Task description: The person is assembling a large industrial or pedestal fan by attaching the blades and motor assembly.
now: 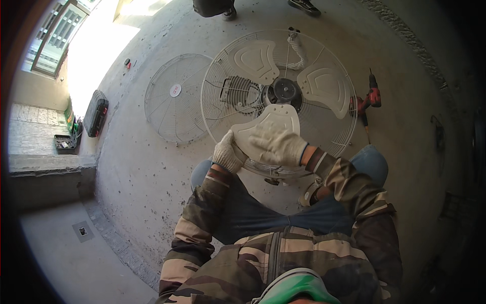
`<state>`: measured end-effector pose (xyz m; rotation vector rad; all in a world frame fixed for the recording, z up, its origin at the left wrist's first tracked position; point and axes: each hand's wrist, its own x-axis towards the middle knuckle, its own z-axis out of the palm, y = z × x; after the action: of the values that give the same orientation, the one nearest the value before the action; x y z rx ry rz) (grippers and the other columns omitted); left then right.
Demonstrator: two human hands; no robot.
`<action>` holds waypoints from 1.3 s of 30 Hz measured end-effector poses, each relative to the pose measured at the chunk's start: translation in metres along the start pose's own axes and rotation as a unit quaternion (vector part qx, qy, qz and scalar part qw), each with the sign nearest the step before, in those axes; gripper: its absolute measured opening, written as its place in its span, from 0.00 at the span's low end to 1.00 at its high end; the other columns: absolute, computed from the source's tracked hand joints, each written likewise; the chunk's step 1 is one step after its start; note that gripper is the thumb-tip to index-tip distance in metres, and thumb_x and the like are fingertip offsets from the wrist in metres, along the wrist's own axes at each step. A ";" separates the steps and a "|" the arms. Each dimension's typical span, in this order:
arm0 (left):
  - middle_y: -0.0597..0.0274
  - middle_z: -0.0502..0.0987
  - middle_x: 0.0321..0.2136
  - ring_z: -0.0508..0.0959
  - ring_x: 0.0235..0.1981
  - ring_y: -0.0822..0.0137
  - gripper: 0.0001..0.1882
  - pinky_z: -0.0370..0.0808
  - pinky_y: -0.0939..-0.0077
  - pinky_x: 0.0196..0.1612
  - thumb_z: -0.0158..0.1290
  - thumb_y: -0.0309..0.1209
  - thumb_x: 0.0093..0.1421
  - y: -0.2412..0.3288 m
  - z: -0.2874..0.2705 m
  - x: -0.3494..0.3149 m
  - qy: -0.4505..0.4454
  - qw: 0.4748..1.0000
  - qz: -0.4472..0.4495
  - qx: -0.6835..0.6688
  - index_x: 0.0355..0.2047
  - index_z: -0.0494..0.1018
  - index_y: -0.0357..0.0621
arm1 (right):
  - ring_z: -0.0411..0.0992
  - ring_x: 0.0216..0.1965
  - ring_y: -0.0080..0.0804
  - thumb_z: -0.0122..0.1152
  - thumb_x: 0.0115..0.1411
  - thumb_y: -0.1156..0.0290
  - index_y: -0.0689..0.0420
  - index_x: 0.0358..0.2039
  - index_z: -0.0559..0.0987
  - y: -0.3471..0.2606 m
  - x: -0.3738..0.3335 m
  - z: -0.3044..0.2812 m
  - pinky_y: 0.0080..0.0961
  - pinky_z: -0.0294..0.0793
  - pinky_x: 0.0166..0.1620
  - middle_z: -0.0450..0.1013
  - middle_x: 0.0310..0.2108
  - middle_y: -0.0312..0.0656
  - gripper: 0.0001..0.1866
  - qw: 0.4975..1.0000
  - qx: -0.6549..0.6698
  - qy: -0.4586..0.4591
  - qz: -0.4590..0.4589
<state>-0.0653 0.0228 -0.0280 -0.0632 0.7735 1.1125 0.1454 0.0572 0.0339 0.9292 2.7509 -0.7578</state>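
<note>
A large floor-fan guard (206, 119) of pale wire lies in front of me, with three light grey blades around a dark hub (286, 90). The near blade (283, 115) points toward me. My left hand (229, 154), in a whitish knit glove, grips this blade's outer left edge, thumb on top and fingers curled against it. Laid flat across the blade's face is my right hand (278, 145), gloved too, its fingers stretched out and slightly blurred. A second blade (253, 61) sits at the far left of the hub, a third blade (324, 88) at the right.
A separate round wire grille (174, 114) rests on the concrete floor left of the fan. Two red power drills (373, 95) lie at the right. A black tool case (96, 114) stands at the left. Someone's shoes (305, 6) show beyond the fan. A white cord (299, 55) crosses the guard.
</note>
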 end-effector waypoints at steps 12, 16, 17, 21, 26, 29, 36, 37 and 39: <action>0.44 0.71 0.60 0.72 0.60 0.48 0.21 0.67 0.47 0.67 0.39 0.37 0.74 -0.004 -0.019 0.015 -0.031 0.999 -0.025 0.005 0.59 0.66 0.34 | 0.47 0.75 0.42 0.51 0.64 0.40 0.52 0.70 0.64 0.009 -0.012 0.006 0.43 0.42 0.76 0.56 0.72 0.46 0.40 0.988 -0.078 0.115 0.069; 0.48 0.75 0.56 0.75 0.57 0.50 0.19 0.72 0.49 0.62 0.41 0.36 0.73 -0.001 -0.012 0.015 0.029 0.999 0.000 -0.013 0.56 0.69 0.36 | 0.49 0.75 0.43 0.50 0.64 0.40 0.48 0.69 0.66 0.008 -0.003 0.032 0.45 0.43 0.76 0.56 0.72 0.45 0.38 0.965 -0.141 0.141 0.171; 0.48 0.75 0.56 0.75 0.57 0.49 0.19 0.72 0.48 0.62 0.41 0.36 0.73 0.000 -0.012 0.015 0.046 0.999 -0.009 0.003 0.56 0.69 0.35 | 0.49 0.74 0.42 0.50 0.64 0.40 0.50 0.69 0.65 0.002 -0.003 0.036 0.45 0.42 0.76 0.56 0.72 0.45 0.39 0.981 -0.120 0.101 0.110; 0.45 0.73 0.58 0.74 0.59 0.47 0.20 0.69 0.44 0.64 0.39 0.36 0.74 -0.002 -0.019 0.018 0.043 0.999 -0.015 0.003 0.59 0.67 0.36 | 0.49 0.74 0.38 0.49 0.65 0.39 0.58 0.68 0.64 0.009 -0.009 0.015 0.49 0.40 0.75 0.55 0.73 0.45 0.41 0.998 -0.016 0.068 0.002; 0.45 0.69 0.61 0.70 0.61 0.47 0.24 0.68 0.46 0.64 0.43 0.37 0.72 -0.005 -0.020 0.015 0.021 0.990 0.053 0.128 0.63 0.64 0.36 | 0.54 0.72 0.43 0.49 0.66 0.41 0.59 0.67 0.65 -0.004 0.003 0.016 0.48 0.49 0.72 0.61 0.69 0.49 0.40 0.987 -0.035 0.156 -0.009; 0.42 0.64 0.65 0.66 0.65 0.46 0.29 0.62 0.44 0.67 0.47 0.37 0.68 -0.006 -0.004 0.005 0.064 0.767 0.326 0.549 0.67 0.60 0.37 | 0.58 0.70 0.46 0.48 0.66 0.41 0.61 0.67 0.65 -0.009 -0.013 0.073 0.48 0.54 0.71 0.63 0.67 0.53 0.40 0.929 0.124 0.345 0.047; 0.40 0.63 0.65 0.60 0.67 0.40 0.34 0.56 0.40 0.66 0.54 0.48 0.62 -0.036 0.059 -0.008 -0.014 0.353 0.311 0.882 0.64 0.66 0.44 | 0.61 0.68 0.52 0.34 0.67 0.31 0.60 0.69 0.62 0.100 -0.019 0.094 0.51 0.58 0.70 0.62 0.67 0.55 0.47 0.284 0.934 0.217 -0.021; 0.40 0.64 0.65 0.62 0.66 0.40 0.34 0.58 0.40 0.65 0.54 0.50 0.62 -0.040 0.063 -0.008 -0.009 0.326 0.320 0.889 0.64 0.66 0.46 | 0.61 0.67 0.53 0.32 0.67 0.29 0.60 0.69 0.62 0.095 -0.006 0.093 0.52 0.58 0.70 0.62 0.67 0.55 0.48 0.287 0.935 0.197 -0.075; 0.42 0.66 0.63 0.65 0.64 0.41 0.34 0.60 0.39 0.61 0.53 0.54 0.61 -0.041 0.067 -0.009 -0.003 0.277 0.297 0.914 0.63 0.68 0.50 | 0.62 0.67 0.55 0.31 0.66 0.26 0.59 0.70 0.60 0.053 0.018 0.103 0.53 0.59 0.69 0.61 0.67 0.56 0.50 0.245 0.940 0.219 -0.097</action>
<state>0.0014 0.0246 0.0136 2.4123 1.7115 0.1395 0.1598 0.0513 -0.0823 -0.2621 -0.0792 2.0826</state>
